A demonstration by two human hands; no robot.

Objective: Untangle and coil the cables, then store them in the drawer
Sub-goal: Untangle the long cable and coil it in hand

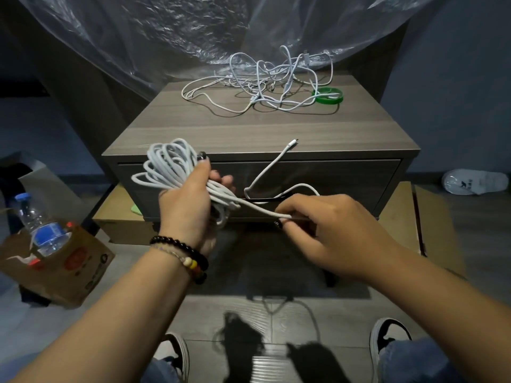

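My left hand [190, 200] grips a bundle of white cable loops [166, 164] in front of the grey wooden cabinet's closed drawer [345, 178]. From the bundle the same white cable runs right to my right hand [329, 230], which pinches it between thumb and fingers. The cable's loose tail curves up, and its connector end [293, 142] hangs over the cabinet top's front edge. At the back of the cabinet top [193, 128] lies a tangle of several white cables [265, 84].
A green ring [327, 95] lies at the right of the tangle. Clear plastic sheeting [166, 37] hangs behind the cabinet. A cardboard box with a water bottle [41, 228] stands on the floor at left. A white slipper [475, 181] lies at far right. My shoes show below.
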